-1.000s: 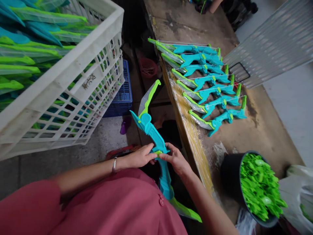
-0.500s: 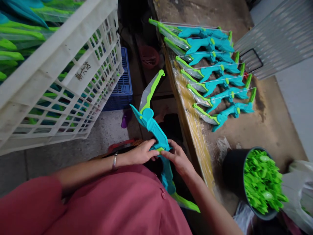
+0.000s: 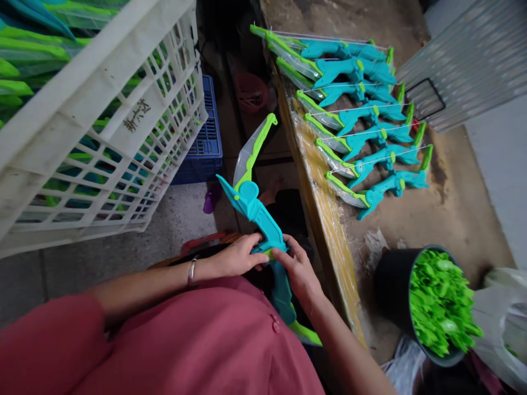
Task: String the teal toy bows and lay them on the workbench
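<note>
A teal and green toy bow [image 3: 265, 222] is held in front of my body, its upper limb pointing up and its lower end partly behind my right forearm. My left hand [image 3: 241, 255] is closed round the bow's middle from the left. From the other side my right hand [image 3: 298, 269] grips the same part, its thumb pressing near a small green piece [image 3: 269, 252] at the grip. Both thumbs almost meet there. The fingers behind the bow are mostly hidden. No string shows on this bow.
Several strung toy bows [image 3: 370, 118] lie in a row on the worn table [image 3: 461, 203] at right. A black bucket [image 3: 395, 291] of green plastic pieces stands nearer. At left is a white crate [image 3: 119, 126] full of bow parts, with a blue crate [image 3: 208, 134] behind it.
The bow's lower limb now shows less beyond my right forearm. Both hands keep their hold at the grip, and the right hand has shifted very slightly. The view has moved a little.
</note>
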Demonstrator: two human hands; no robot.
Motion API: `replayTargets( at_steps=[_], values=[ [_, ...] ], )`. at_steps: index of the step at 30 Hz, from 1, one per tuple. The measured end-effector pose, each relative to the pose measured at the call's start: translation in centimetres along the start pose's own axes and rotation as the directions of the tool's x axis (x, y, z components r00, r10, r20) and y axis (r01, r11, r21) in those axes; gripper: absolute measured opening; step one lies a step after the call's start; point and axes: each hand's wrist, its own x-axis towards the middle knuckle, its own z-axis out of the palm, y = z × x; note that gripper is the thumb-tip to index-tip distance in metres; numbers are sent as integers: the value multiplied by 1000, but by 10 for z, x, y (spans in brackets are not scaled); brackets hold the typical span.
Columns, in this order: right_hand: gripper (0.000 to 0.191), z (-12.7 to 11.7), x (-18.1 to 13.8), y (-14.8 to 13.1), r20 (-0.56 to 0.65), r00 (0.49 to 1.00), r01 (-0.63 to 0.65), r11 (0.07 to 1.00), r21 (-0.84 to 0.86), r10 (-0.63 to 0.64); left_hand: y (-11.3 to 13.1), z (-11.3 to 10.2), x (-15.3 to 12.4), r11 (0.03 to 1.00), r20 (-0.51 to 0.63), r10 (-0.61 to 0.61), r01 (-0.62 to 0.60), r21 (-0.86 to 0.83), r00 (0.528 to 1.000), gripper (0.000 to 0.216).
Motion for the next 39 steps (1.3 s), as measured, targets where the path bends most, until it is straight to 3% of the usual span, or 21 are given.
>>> replayTargets(
  at_steps=[5, 16, 25, 31, 35, 39],
  values=[
    [35, 6, -2, 4, -92, 995, 28, 1000, -2, -28, 3, 4, -2, 1000, -22, -7, 7, 3, 1000, 27],
    [37, 10, -5, 8, -72, 997, 36, 999, -30, -38, -11, 9, -4, 1000, -48, 8, -9, -16, 999, 36],
    [48, -6, -11, 11, 70, 988, 146, 982, -120, -138, -8, 10, -11, 996, -27, 13, -15, -92, 1000, 42],
    [38, -8, -10, 17, 38, 954, 288, 869, -403, -298, -8, 12, -12, 987, -90, 92, -79, 141, 992, 27],
    [33, -6, -5, 24, 20, 910, 368, 784, -501, -414, -13, 13, -8, 961, -132, 131, -93, 260, 982, 18],
    [36, -9, 2, 24, 9, 929, 325, 805, -496, -370, -17, 13, -1, 954, -139, 126, -82, 289, 982, 11]
  ],
)
